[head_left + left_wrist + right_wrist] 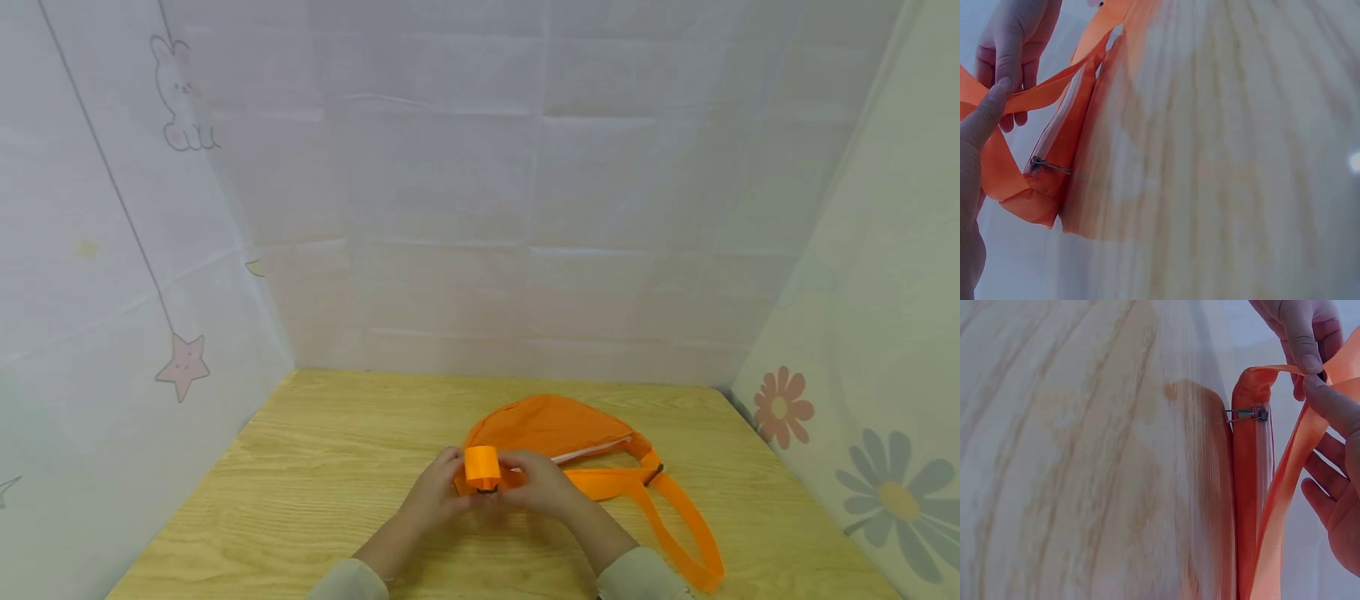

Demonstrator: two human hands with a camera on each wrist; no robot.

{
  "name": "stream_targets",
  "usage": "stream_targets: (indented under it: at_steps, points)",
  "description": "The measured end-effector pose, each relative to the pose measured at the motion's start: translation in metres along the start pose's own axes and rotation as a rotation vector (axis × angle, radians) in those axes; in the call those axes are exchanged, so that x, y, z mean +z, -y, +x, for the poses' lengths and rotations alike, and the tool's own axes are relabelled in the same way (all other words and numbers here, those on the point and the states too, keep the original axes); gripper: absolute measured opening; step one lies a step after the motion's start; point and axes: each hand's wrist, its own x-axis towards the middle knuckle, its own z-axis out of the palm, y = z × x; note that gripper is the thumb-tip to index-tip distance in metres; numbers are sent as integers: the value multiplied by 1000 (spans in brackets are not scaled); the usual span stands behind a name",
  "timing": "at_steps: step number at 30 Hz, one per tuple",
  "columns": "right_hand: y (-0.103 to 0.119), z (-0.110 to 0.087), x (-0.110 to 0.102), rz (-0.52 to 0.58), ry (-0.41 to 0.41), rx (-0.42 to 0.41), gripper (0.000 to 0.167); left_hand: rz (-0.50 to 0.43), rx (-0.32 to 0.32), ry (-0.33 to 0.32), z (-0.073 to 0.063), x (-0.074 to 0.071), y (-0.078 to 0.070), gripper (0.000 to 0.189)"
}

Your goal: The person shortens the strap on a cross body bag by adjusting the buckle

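Observation:
An orange waist bag (551, 423) lies on the table, its zipper (1263, 450) and metal zipper pull (1246, 414) showing. My left hand (433, 492) and right hand (543, 486) meet at the bag's near left end. Between thumb and fingers, each pinches the orange strap (1041, 94) close to a small dark buckle (1322, 375). A folded loop of strap (482, 465) stands up between the hands. In the right wrist view, the thumbs come nearly together at the buckle, which the fingers partly cover.
From the bag's right end, more strap (693, 533) runs in a long loop toward the table's near right, past a dark strap adjuster (654, 475). White sheets with printed flowers and a star (183, 365) surround the wood-grain table (300, 483).

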Motion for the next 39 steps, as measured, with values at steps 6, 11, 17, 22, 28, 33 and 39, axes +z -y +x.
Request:
stream_targets:
  at_steps: [6,11,17,22,28,33,39]
  points:
    - [-2,0,0,-63,11,-49,52,-19,-62,31,1,-2,-1,41]
    - [-5,-4,1,-127,-16,-14,53,-77,-109,44,0,-3,-1,41]
    - [-9,-8,0,-187,-52,8,47,-107,-136,43,-2,-4,4,42]
    - [-19,-11,-6,-218,-53,24,48,-121,-140,17,-4,-8,10,38]
    - [-27,-18,-16,-238,-80,16,50,-94,-104,-10,-8,-16,17,39]
    - [-32,-26,-23,-279,-117,-5,48,-55,-83,-8,-10,-21,23,48]
    - [-37,-30,-30,-323,-123,-36,49,-51,-122,24,-12,-25,26,53]
